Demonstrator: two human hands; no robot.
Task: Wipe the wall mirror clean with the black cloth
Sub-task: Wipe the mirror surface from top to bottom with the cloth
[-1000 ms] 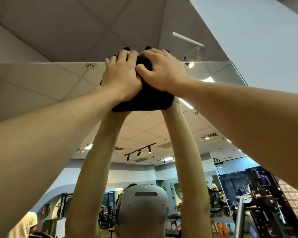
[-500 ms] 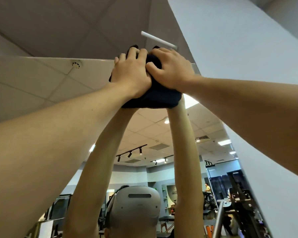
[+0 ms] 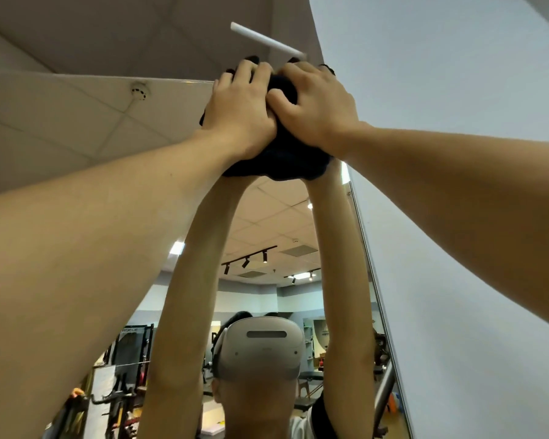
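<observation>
The black cloth (image 3: 286, 160) is bunched against the wall mirror (image 3: 76, 128), right in its top right corner. My left hand (image 3: 241, 112) and my right hand (image 3: 314, 106) lie side by side on the cloth, both arms stretched overhead, pressing it to the glass. Most of the cloth is hidden under my hands; its lower edge bulges out below my wrists. The mirror reflects my raised arms, the headset and a gym room behind me.
A plain grey wall (image 3: 457, 90) runs along the mirror's right edge (image 3: 371, 280). A white tube (image 3: 267, 41) sticks out from the wall just above my hands. The ceiling (image 3: 108, 33) is close above the mirror's top edge.
My hands have slid the cloth to the right along the mirror's top edge, from short of the corner into the top right corner beside the wall.
</observation>
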